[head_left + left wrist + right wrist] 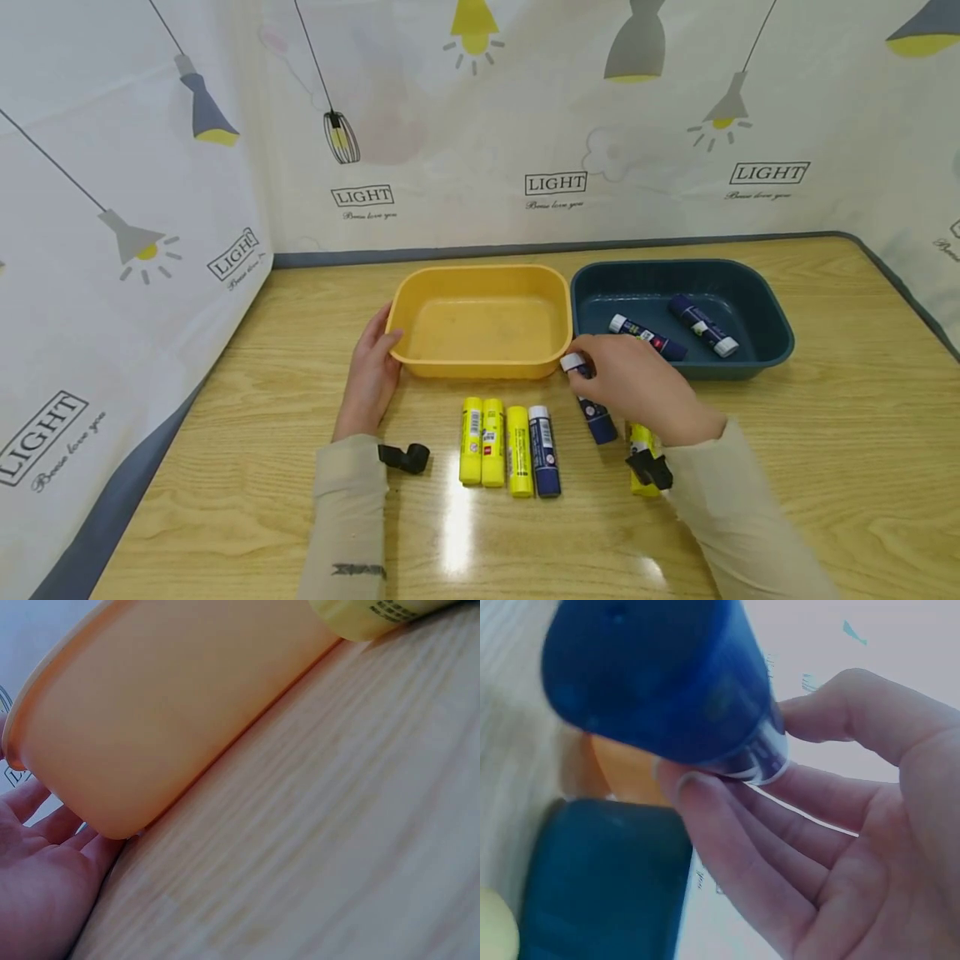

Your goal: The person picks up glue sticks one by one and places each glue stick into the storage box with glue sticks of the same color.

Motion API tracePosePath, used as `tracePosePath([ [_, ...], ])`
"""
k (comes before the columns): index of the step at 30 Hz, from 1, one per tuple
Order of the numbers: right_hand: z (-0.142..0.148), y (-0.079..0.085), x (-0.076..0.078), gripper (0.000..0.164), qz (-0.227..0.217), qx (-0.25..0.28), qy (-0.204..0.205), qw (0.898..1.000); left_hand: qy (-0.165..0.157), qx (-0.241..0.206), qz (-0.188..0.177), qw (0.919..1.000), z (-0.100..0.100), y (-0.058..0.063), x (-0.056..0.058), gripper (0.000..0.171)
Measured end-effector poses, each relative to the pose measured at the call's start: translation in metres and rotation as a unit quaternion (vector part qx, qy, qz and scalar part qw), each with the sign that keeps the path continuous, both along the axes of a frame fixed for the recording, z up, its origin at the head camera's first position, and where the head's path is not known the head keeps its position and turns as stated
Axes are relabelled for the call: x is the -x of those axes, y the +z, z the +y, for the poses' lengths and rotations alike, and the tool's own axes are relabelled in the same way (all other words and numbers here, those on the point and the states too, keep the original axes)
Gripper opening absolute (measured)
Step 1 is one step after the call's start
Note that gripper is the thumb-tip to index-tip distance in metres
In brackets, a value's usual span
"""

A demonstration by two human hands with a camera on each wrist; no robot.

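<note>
My right hand pinches a dark blue glue stick near its white cap, in front of where the two bins meet. Up close in the right wrist view, the blue glue stick sits between thumb and fingertips. At the left end of the yellow bin, my left hand holds the wall, thumb at the rim. The left wrist view has its fingers behind the bin's wall. Two blue glue sticks with white caps, one farther right, lie inside the dark teal bin.
In front of the yellow bin lie several yellow glue sticks in a row with one blue glue stick. Another yellow glue stick lies partly hidden beneath the right wrist. A printed curtain stands behind the wooden table.
</note>
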State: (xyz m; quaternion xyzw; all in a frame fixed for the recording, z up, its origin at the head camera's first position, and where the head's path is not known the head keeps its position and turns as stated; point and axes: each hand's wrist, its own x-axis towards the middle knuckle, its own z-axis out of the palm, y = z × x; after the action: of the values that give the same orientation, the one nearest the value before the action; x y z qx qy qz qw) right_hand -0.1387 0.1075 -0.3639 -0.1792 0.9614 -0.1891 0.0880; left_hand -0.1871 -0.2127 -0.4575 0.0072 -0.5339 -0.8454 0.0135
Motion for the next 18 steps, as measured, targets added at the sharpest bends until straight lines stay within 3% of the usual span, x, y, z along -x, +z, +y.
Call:
tracePosePath([
  [11,0.033,0.023,0.002,0.032,0.066,0.044,-0.073,0.994,-0.002,0.003,0.001,1.0,0.0,0.0,0.0,0.046],
  [18,0.057,0.024,0.004,0.027,0.117,0.083,-0.102,0.984,-0.001,0.007,0.0,1.0,0.0,-0.001,0.0,0.046],
])
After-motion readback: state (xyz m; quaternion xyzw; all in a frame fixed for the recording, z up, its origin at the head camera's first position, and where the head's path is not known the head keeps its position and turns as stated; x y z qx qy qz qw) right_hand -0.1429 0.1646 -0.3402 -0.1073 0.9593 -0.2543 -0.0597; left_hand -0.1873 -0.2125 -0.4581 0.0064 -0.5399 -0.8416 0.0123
